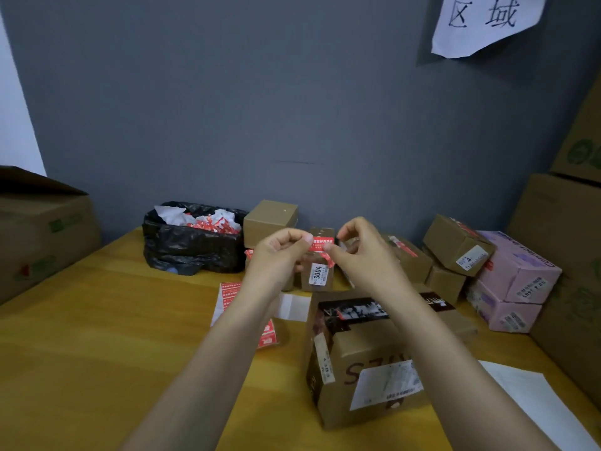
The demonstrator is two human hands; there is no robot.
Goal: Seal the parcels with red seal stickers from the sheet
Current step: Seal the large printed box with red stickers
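A red seal sticker [321,245] is stretched in the air between my two hands. My left hand [279,252] pinches its left end and my right hand [357,245] pinches its right end. Both hands hover above the table, in front of a small brown parcel [318,275] marked 3004. A larger brown parcel [367,356] with a white label lies below my right forearm. The sticker sheet [229,294] lies flat on the yellow table [97,336], partly hidden by my left forearm.
A black bag [192,245] full of red and white scraps stands at the back left. Several brown parcels [455,242] and pink boxes [517,275] pile up at the right. Big cartons [42,229] flank both sides. A white paper [533,398] lies front right.
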